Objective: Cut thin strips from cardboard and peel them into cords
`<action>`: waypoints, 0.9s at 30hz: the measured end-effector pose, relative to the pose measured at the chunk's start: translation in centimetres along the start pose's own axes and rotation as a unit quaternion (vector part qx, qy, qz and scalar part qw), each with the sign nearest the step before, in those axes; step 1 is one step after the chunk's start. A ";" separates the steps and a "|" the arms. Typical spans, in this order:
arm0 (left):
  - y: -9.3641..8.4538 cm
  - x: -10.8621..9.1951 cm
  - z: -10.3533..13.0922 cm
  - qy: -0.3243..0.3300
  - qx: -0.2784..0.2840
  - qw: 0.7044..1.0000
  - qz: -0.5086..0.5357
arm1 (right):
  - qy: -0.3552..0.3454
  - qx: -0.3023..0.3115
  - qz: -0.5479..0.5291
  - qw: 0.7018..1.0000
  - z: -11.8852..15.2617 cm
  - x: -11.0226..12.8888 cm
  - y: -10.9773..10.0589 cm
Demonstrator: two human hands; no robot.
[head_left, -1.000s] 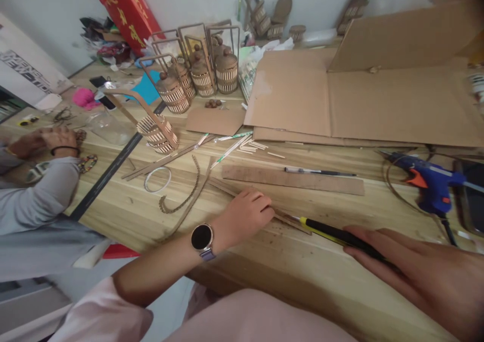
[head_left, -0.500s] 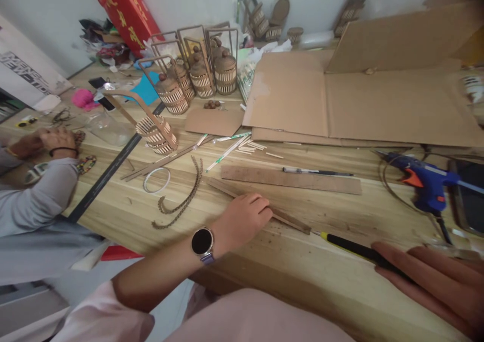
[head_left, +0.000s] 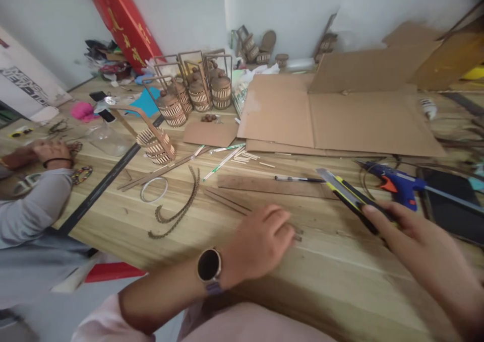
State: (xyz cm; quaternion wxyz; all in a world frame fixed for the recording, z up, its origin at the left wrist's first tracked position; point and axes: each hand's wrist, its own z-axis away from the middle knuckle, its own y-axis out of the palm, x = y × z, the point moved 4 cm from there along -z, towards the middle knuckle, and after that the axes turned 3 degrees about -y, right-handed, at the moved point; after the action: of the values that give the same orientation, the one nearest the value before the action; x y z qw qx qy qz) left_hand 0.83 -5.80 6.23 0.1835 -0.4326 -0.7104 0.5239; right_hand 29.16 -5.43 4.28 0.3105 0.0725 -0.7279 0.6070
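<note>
Gripping a yellow-and-black utility knife (head_left: 350,196), the right hand (head_left: 419,241) is clamped round its handle off the right end of the wide cardboard strip (head_left: 249,183), my landmark. I see the blade out, its tip over that end; I can't judge whether it touches. The left hand (head_left: 262,241), well apart from the right, lies over narrow strips (head_left: 227,201) on the near side of the wide strip. Its fingers are curled, but I can't tell whether they pinch the pieces or only press them down. A watch (head_left: 209,265) sits on that wrist.

Across the wide strip I have a pen (head_left: 298,179); off its right end, a blue glue gun (head_left: 393,181). Left of it I find curved ridged strips (head_left: 197,181) and a white ring (head_left: 167,185). Beyond it are short pale sticks (head_left: 242,156), a handled basket (head_left: 157,148) to the far left, lidded baskets (head_left: 221,90) and a big cardboard sheet (head_left: 280,115). Well left of it, I see a co-worker's hand (head_left: 53,153).
</note>
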 end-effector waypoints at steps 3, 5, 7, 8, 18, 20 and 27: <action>0.8 -4.0 -2.3 0.105 0.053 0.989 0.091 | -0.008 0.003 -0.032 0.999 -2.1 3.9 3.1; 1.6 -6.3 -3.7 0.160 0.052 0.977 0.127 | -0.014 -0.011 -0.034 0.999 -3.3 5.3 5.0; 2.5 -8.0 -4.8 0.174 0.031 0.975 0.133 | -0.020 -0.034 -0.029 0.999 -4.4 5.9 6.3; 2.8 -8.7 -5.1 0.178 0.019 0.977 0.120 | -0.020 -0.047 -0.022 0.998 -4.8 6.1 6.7; 3.2 -10.3 -4.4 0.137 0.021 0.978 0.154 | 0.004 -0.193 0.065 0.979 -5.8 7.4 5.2; 3.1 -9.2 -4.2 0.021 0.006 0.987 0.157 | -0.016 -0.200 0.075 0.977 -5.7 8.1 5.1; 2.8 -9.8 -2.3 0.090 -0.030 0.976 0.197 | -0.054 -0.211 0.106 0.970 -5.1 9.7 5.3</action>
State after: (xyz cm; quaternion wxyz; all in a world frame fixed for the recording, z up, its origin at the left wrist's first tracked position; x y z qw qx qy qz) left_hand 9.15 -12.13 6.48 0.1270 -0.6147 -0.6070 0.4874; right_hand 20.71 3.29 5.47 0.2130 -0.0393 -0.8585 0.4647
